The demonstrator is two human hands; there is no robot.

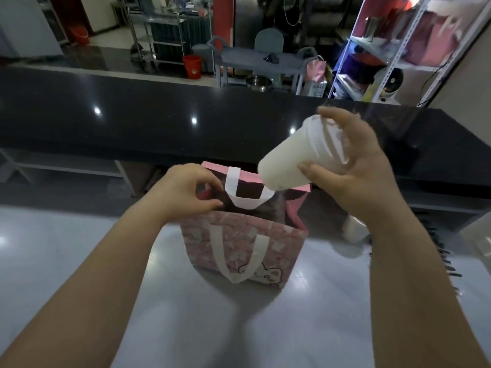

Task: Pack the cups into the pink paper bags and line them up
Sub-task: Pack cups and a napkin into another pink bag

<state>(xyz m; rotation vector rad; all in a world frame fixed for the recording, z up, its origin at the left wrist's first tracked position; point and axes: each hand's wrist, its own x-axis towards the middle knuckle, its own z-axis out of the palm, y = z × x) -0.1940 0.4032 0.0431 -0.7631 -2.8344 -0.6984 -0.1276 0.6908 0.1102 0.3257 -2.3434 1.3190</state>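
Hold the pink bag (pixel 239 243) open on the desk (pixel 79 251) with left grip (pixel 186 189) pinching its rim at 9 o'clock. With right grip (pixel 345 168) curled round the tilted cup (pixel 289 160), above the mouth at 2 o'clock, bring upright first, then lower slowly.

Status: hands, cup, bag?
Left hand pinching pink bag rim open. Right hand gripping cup, tilted above the mouth. White handle droops across opening.

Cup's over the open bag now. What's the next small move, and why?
Probably tip the cup upright and lower it into the pink bag: the right hand holds it tilted, base above the mouth, while the left hand pinches the rim open.
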